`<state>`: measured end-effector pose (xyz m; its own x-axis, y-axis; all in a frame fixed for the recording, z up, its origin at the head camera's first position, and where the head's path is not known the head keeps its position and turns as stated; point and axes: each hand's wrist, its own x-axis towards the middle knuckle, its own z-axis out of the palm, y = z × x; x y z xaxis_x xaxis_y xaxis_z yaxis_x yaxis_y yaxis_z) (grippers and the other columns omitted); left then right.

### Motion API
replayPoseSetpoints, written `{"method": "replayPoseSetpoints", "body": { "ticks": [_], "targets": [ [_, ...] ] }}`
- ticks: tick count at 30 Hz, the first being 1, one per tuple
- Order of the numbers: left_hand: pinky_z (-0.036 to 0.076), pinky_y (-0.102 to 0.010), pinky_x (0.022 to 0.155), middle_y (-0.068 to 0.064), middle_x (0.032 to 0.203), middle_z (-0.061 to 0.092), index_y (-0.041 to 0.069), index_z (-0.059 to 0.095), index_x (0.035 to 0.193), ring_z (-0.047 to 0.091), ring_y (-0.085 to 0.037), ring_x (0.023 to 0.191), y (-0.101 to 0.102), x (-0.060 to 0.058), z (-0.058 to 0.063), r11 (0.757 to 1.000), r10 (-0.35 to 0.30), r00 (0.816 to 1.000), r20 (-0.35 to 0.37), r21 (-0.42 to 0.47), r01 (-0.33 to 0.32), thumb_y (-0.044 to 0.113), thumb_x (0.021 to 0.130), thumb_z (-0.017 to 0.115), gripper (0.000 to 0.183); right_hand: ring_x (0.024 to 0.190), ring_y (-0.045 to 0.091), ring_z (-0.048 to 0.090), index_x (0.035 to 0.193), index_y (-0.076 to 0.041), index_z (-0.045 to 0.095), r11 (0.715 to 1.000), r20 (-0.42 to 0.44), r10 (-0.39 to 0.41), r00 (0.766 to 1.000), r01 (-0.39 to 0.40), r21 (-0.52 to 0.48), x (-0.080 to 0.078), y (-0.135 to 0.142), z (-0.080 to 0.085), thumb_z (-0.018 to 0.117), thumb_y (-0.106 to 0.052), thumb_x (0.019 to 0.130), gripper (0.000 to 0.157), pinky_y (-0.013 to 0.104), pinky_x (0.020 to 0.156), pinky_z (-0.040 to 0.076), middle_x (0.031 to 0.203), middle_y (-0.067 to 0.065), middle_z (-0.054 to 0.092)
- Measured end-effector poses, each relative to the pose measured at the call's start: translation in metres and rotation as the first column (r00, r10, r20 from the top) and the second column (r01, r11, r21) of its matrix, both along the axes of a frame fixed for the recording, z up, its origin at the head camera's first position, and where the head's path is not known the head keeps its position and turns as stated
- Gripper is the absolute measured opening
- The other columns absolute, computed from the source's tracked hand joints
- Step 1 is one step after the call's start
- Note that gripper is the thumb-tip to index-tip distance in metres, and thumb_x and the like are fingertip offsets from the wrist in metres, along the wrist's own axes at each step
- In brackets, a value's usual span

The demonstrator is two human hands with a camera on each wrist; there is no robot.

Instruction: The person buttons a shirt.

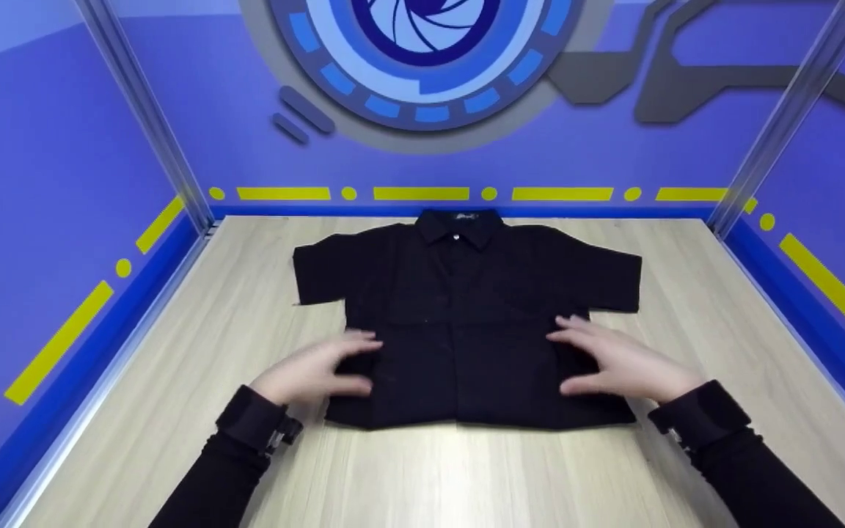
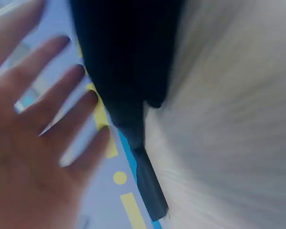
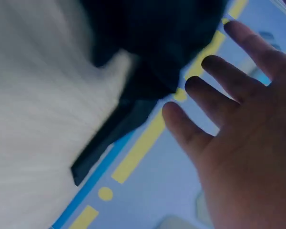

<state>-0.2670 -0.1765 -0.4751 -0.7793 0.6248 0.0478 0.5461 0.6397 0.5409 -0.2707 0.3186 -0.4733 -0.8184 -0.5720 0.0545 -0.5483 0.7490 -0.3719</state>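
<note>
A black short-sleeved shirt [image 1: 455, 293] lies front up on the table, collar [image 1: 461, 227] toward the back wall and both sleeves spread sideways. Its lower edge looks folded, forming a straight front edge. Over the shirt's left side hovers my left hand [image 1: 320, 367], fingers spread and slightly bent. My right hand [image 1: 617, 363] is held likewise over the right side. In both wrist views the fingers are apart, with nothing between them, and the shirt [image 2: 128, 57] shows beyond them. Whether any fingertip touches the cloth, I cannot tell.
The pale wooden table [image 1: 422, 477] reaches the blue panel walls [image 1: 210, 110] at the back and both sides. Metal posts [image 1: 151, 125] stand at the back corners. Yellow bars and dots run along the walls' lower part.
</note>
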Motion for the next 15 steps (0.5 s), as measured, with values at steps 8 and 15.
{"method": "replayPoseSetpoints", "body": {
  "ticks": [8,15],
  "targets": [
    [0.025,-0.048,0.117,-0.014,0.156,0.03,0.01,0.043,0.145,0.026,-0.032,0.145,-0.003,0.008,-0.004,0.99,-0.019,0.994,0.11,-0.134,0.034,0.043,0.079,0.077,0.082,0.134,0.033,0.045,0.136,-0.018,0.055,0.995,0.014,-0.016,1.0,0.015,0.094,0.004,0.006,-0.008,0.071,-0.065,0.074,0.08,0.057,0.105,0.037,0.146,0.011,0.048],
    [0.03,-0.05,0.114,-0.014,0.15,0.041,0.013,0.051,0.139,0.036,-0.033,0.14,0.007,-0.009,0.001,0.99,0.065,0.995,-0.081,-0.117,-0.074,0.039,0.08,0.077,0.069,0.141,0.038,0.032,0.144,-0.02,0.046,0.996,-0.031,-0.084,0.996,0.085,0.038,-0.009,0.003,-0.01,0.072,-0.062,0.076,0.083,0.06,0.112,0.026,0.153,0.015,0.035]
  ]
}}
